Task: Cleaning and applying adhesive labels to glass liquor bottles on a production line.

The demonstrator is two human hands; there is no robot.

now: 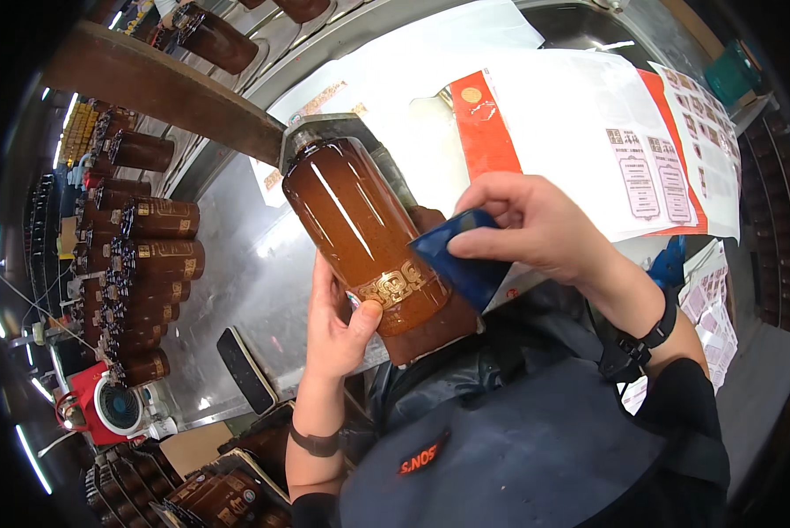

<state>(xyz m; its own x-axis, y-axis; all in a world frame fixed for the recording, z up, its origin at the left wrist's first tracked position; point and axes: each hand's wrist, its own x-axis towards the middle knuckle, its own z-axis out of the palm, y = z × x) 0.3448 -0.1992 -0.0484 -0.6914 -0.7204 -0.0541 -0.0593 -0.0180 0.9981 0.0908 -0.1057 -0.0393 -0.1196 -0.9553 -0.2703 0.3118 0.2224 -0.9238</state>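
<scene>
A shiny metal worktop spreads toward nine o'clock, crossed by a brown beam at ten. White strip lights glow around eight; a dark, ribbed rack curves at three.

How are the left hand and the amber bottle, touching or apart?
Touching. The head view shows the left hand around the amber bottle's left side, its thumb laid against the front near the gold label.

Bottle between left hand and right hand
</scene>
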